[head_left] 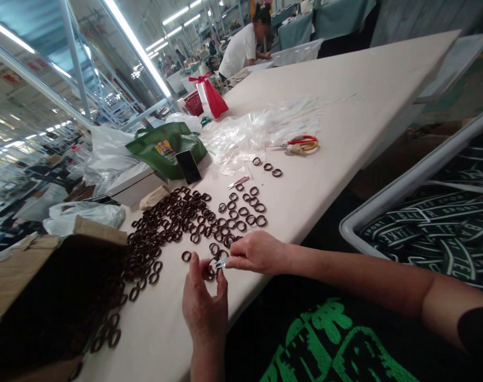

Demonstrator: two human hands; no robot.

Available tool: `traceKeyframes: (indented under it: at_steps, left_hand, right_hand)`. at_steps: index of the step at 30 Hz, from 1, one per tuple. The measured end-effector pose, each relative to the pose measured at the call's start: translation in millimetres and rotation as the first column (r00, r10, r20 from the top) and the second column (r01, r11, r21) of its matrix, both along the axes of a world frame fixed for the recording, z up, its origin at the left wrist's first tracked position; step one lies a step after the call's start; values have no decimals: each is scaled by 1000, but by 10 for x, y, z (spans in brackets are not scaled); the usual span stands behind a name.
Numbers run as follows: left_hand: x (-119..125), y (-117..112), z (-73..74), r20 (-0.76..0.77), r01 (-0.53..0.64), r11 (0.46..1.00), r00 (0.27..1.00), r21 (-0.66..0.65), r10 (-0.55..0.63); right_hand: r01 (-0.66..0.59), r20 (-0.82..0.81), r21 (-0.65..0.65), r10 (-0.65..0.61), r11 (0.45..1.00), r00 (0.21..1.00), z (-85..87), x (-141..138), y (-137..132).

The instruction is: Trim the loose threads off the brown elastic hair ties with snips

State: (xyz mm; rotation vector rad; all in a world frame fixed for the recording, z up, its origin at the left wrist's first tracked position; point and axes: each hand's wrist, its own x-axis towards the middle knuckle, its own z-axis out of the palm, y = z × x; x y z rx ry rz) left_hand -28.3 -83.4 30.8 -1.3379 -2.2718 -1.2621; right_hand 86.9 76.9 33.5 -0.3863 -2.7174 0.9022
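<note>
My left hand (pixel 204 302) pinches a dark brown ring (pixel 210 269) between thumb and fingers at the table's near edge. My right hand (pixel 257 252) is closed on small metal snips (pixel 222 262), whose tip touches that ring. A spread of several dark brown rings (pixel 178 218) covers the white table (pixel 345 90) just beyond both hands. More rings spill from a cardboard box (pixel 22 276) at the left. Three rings (pixel 267 166) lie apart farther back.
Red-handled scissors (pixel 302 144) and a heap of clear plastic bags (pixel 245 132) lie mid-table. A phone (pixel 188 166) leans on a green bag (pixel 165 146). A grey bin of printed black bands (pixel 436 217) stands at right. A person in white (pixel 241 48) works at the far end.
</note>
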Motion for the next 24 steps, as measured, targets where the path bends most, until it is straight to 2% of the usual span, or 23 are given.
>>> traceKeyframes:
  at_steps: [3,6,12,20,24]
  left_hand:
    - [-2,-5,-27,63,-6,1000,998,2,5]
    - [1,-11,-46,32,20,1000,999,-9,-20]
    - [2,-23,-77,15,30,999,999,-32,-30]
    - [-6,-14,-153,-231,74,995,969,-60,-86]
    - [-4,-12,-186,-205,68,997,976,-35,-74]
  right_hand:
    - [-41,-17,-79,40,996,999,-47,2,22]
    - [-82,-38,-193,76,978,996,-81,-6,48]
    - [-134,-19,-412,139,901,990,-129,-18,78]
    - [-91,-19,-361,90,928,996,-143,-9,60]
    - [-82,-50,-337,69,938,996,-185,13,89]
